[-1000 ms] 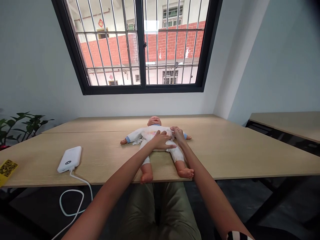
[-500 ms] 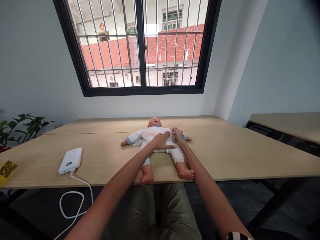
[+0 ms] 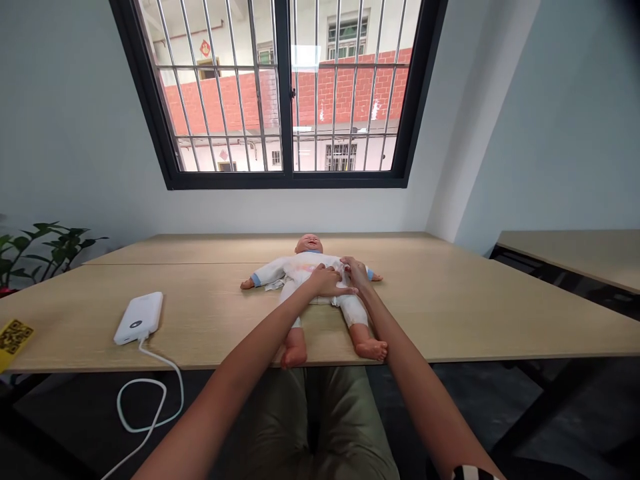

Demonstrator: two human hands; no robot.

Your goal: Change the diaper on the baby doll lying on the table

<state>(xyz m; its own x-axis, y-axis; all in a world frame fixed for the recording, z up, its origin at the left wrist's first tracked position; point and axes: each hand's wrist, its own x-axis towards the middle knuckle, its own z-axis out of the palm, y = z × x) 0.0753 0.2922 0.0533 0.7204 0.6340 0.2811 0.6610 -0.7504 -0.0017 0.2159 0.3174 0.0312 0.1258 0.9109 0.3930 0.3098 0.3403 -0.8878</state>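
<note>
A baby doll (image 3: pixel 305 267) in a white suit with blue cuffs lies on its back on the wooden table (image 3: pixel 450 300), head toward the window and bare feet at the near edge. My left hand (image 3: pixel 327 281) rests on the doll's belly, fingers curled over the white cloth. My right hand (image 3: pixel 356 272) is just right of it at the doll's side, its fingers pinched on the garment. The two hands touch each other over the doll's waist.
A white power bank (image 3: pixel 139 317) with a white cable (image 3: pixel 145 400) hanging off the edge lies at the table's left. A yellow QR card (image 3: pixel 14 337) sits at the far left, with a green plant (image 3: pixel 45 250) behind. A second table (image 3: pixel 575 257) stands at right.
My left hand's fingers have curled in from a flatter spread on the doll's belly. My right hand stays at the doll's side. The doll has not moved.
</note>
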